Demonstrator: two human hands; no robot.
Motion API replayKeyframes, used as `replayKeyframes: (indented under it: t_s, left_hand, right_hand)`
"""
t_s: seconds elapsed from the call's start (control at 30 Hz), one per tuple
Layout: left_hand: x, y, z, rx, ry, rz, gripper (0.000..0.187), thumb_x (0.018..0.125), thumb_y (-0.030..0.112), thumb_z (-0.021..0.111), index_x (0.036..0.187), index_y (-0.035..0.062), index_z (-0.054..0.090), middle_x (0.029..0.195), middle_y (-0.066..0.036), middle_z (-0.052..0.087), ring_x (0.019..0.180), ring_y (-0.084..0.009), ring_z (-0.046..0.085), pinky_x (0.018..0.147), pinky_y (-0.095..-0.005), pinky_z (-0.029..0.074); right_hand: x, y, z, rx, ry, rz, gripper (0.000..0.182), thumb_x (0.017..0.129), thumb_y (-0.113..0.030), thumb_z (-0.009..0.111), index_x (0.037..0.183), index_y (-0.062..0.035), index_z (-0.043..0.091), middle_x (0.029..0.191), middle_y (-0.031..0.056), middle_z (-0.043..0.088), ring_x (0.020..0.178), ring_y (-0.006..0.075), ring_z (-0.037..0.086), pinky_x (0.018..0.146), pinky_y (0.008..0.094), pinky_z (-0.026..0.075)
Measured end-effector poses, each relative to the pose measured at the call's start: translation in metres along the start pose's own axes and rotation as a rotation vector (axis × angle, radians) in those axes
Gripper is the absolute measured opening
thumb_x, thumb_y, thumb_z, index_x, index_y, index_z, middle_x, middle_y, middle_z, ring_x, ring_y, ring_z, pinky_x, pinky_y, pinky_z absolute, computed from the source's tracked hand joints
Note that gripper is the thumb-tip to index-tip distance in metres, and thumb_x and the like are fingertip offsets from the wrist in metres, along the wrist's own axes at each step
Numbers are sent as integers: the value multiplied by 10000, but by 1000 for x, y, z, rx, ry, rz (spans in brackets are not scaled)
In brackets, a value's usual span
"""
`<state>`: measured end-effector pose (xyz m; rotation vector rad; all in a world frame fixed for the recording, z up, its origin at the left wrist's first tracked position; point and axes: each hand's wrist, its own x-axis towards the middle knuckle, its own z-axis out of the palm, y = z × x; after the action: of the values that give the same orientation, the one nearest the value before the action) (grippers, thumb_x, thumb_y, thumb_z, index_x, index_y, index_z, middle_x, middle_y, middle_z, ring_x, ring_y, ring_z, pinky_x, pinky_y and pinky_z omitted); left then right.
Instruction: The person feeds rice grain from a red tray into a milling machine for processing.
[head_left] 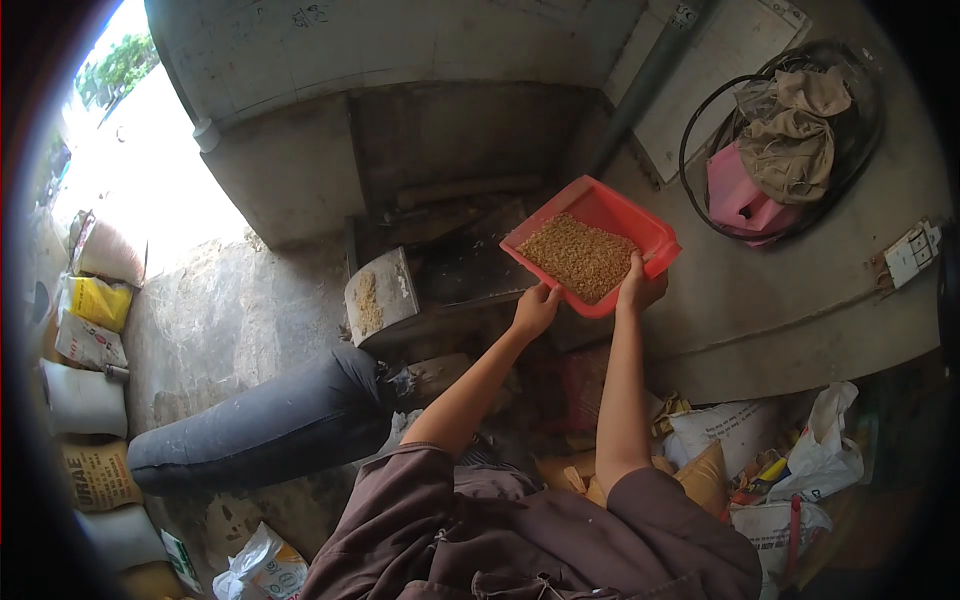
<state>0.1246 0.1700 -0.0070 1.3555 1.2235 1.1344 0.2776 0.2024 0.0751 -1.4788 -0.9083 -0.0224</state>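
A red plastic scoop [640, 219], open at the top with raised walls, is held out in front of me. A heap of golden-brown grain [580, 255] covers much of its floor. My left hand [537, 308] is closed on the near left edge, the thumb at the rim. Closer to the handle end, my right hand [641, 287] grips the near right corner, with some fingers hidden beneath. Just left of the scoop is a pale ledge or chute [382, 298] with a little grain spilled on it.
A dark padded roll [265, 420] stretches across the floor to the left. Sacks [100, 480] line the left wall, and bags [740, 435] lie at lower right. On the right wall hang a black cable loop with cloths [790, 150] and a socket plate [912, 252].
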Motion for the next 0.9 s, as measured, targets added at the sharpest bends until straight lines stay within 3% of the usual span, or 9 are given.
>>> replayKeyframes:
  t_s: [0.27, 0.43, 0.6, 0.9]
  left_hand:
    - [-3, 11, -3, -5, -11, -5, 328, 890, 281, 452, 963, -16, 569, 810, -169, 635, 761, -303, 616, 685, -363, 450]
    - [-6, 11, -2, 14, -8, 2, 327, 891, 280, 450, 965, -16, 569, 785, -160, 634, 708, -287, 613, 662, -360, 450]
    - [-2, 4, 0, 51, -9, -10, 333, 892, 286, 447, 975, -12, 570, 766, -143, 635, 691, -259, 613, 645, -354, 453]
    - [-8, 14, -1, -36, 27, -15, 351, 883, 301, 458, 933, -27, 570, 768, -164, 631, 720, -291, 616, 663, -371, 451]
  right_hand:
    - [3, -1, -1, 35, -13, 39, 196, 683, -126, 652, 787, -5, 538, 773, 79, 593, 739, 226, 573, 729, 342, 445]
    - [3, 6, 1, 24, -4, -82, 175, 693, -114, 644, 773, -9, 528, 760, 72, 583, 727, 217, 568, 724, 335, 443]
    - [2, 1, -2, 10, -15, -15, 168, 689, -108, 643, 759, -15, 521, 748, 65, 576, 715, 214, 562, 718, 333, 441]
    - [4, 10, 1, -17, 12, -128, 171, 675, -110, 647, 740, -25, 513, 725, 53, 562, 704, 207, 555, 714, 329, 439]
